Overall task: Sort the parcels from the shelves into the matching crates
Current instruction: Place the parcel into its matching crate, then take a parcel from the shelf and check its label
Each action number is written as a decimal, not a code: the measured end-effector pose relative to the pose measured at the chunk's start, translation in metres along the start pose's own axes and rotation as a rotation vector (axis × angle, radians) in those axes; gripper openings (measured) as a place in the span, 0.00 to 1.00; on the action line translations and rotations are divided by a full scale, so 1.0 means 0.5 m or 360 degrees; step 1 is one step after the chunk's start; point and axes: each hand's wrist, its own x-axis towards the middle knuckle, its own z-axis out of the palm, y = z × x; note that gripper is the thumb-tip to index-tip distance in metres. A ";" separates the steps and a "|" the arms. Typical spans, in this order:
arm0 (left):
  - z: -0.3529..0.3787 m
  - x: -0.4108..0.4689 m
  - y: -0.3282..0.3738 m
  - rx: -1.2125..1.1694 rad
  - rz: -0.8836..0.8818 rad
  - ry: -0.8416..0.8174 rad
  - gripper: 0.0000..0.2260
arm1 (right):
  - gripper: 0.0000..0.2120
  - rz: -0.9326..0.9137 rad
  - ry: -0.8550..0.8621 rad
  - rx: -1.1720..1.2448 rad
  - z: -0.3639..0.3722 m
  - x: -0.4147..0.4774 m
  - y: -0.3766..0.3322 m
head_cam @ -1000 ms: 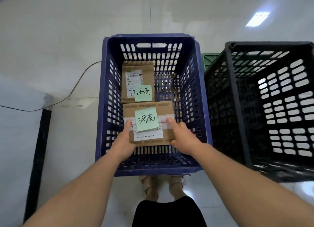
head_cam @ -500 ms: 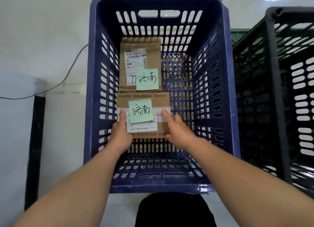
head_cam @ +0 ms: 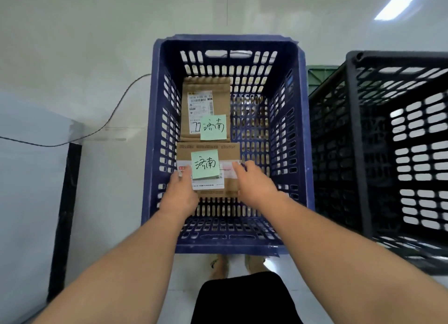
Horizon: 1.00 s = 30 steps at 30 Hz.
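A blue slatted crate [head_cam: 155, 134] stands on the floor in front of me. At its bottom lies a brown cardboard parcel [head_cam: 208, 151] with a green handwritten note and a white label. My left hand [head_cam: 180, 194] grips its left side and my right hand [head_cam: 255, 186] grips its right side, thumbs on top. Just beyond it, against the crate's left wall, lies a second brown parcel [head_cam: 206, 88] with a shipping label and a similar green note.
A black slatted crate [head_cam: 351, 139] stands close on the right, with a green crate [head_cam: 320, 74] behind it. A grey panel with a black edge [head_cam: 63, 202] is at the left. A thin black cable [head_cam: 116, 115] runs over the white floor.
The view has pulled back and up from the crate. The held parcel now sits low in the crate, close behind the far parcel; both hands stay on it.
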 end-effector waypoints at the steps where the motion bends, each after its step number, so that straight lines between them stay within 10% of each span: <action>1: -0.014 -0.018 0.008 0.0017 0.0050 0.0019 0.31 | 0.37 -0.0010 0.0045 -0.0023 -0.017 -0.015 -0.008; 14: -0.178 -0.282 0.044 0.0182 0.0138 0.0537 0.30 | 0.22 -0.0442 0.0538 -0.0337 -0.197 -0.239 -0.173; 30: -0.160 -0.626 -0.065 -0.0006 -0.0610 0.1037 0.29 | 0.22 -0.1413 0.0699 -0.0930 -0.212 -0.454 -0.347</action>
